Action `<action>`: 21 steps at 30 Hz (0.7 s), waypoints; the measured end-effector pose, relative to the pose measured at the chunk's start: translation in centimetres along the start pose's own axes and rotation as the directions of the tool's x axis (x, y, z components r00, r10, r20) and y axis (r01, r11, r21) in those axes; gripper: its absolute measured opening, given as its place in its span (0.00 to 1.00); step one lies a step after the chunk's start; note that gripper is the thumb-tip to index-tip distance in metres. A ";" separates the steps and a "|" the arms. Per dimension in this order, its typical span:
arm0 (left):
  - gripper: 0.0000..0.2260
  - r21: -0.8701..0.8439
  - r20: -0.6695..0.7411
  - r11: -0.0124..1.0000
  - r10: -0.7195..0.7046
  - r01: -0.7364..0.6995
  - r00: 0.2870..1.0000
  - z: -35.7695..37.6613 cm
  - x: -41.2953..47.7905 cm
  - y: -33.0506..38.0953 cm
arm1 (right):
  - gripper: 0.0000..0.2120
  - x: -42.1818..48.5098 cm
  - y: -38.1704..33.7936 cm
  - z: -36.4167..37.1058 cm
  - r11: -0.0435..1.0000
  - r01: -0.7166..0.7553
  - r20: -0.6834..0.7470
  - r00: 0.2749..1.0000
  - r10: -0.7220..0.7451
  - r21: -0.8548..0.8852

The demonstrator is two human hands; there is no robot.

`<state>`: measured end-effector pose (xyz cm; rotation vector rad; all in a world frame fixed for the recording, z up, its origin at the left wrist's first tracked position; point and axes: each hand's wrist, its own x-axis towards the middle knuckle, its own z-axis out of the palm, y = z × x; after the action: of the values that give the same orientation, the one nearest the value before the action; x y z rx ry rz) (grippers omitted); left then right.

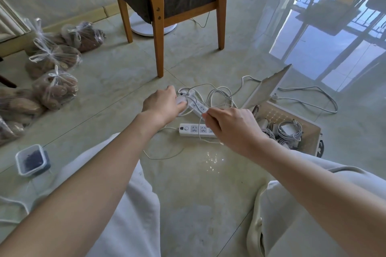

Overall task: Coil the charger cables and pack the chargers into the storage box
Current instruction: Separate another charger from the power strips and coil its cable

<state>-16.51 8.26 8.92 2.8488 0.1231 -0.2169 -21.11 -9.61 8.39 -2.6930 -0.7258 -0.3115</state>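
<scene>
Left hand (161,103) curled round white charger (180,101) plugged at far power strip (198,107). Cable (219,93) pinched by right hand (234,125), loops lifted above near power strip (194,129). Coiled chargers (289,131) laid in open storage box (312,140), just right of right hand, on floor (188,173).

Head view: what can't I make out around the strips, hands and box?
- White charger: mostly covered by the left hand gripping it; shape unclear.
- Near power strip: right end hidden behind the right hand, which pinches a cable.
- Storage box: near corner behind the right forearm; chargers inside too tangled to count.
</scene>
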 end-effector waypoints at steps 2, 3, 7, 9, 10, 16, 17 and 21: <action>0.16 -0.018 -0.079 1.000 0.008 -0.009 0.997 0.5 0.1 0.3 | 0.23 -0.5 -0.8 0.4 0.999 0.034 -0.014 0.999 -0.034 0.034; 0.15 -0.069 -0.104 0.998 0.003 -0.010 0.995 0.6 0.2 0.4 | 0.22 -0.9 -1.2 0.6 0.997 0.058 -0.010 0.998 -0.057 0.046; 0.12 -0.604 0.017 0.793 -0.085 0.078 0.996 1.0 0.9 1.1 | 0.13 -1.6 -1.7 0.8 0.991 0.114 0.014 0.993 -0.116 0.070; 0.12 -0.791 0.160 0.582 -0.104 0.190 0.982 0.8 0.8 1.7 | 0.13 -1.7 -1.6 0.6 0.991 0.100 0.111 0.988 -0.110 0.092; 0.12 -0.830 0.216 0.505 -0.096 0.234 0.972 0.6 0.7 2.0 | 0.13 -1.6 -1.3 0.6 0.991 0.082 0.171 0.980 -0.099 0.103; 0.14 -0.863 0.459 0.251 0.032 0.438 0.888 -0.3 0.3 2.3 | 0.12 -1.3 0.0 1.1 0.995 -0.058 0.303 0.952 0.031 0.079; 0.15 -0.859 0.483 0.220 0.054 0.462 0.874 -0.4 0.2 2.4 | 0.11 -1.2 0.3 1.3 0.995 -0.077 0.315 0.948 0.052 0.067; 0.14 -0.834 0.530 0.277 0.157 0.478 0.833 -0.7 -0.1 2.7 | 0.09 -0.6 1.5 1.5 0.997 -0.076 0.316 0.946 0.072 0.001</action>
<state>-16.18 5.85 10.33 1.4181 0.3211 -0.6943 -20.62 -10.56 6.41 -2.7807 -0.7061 0.1484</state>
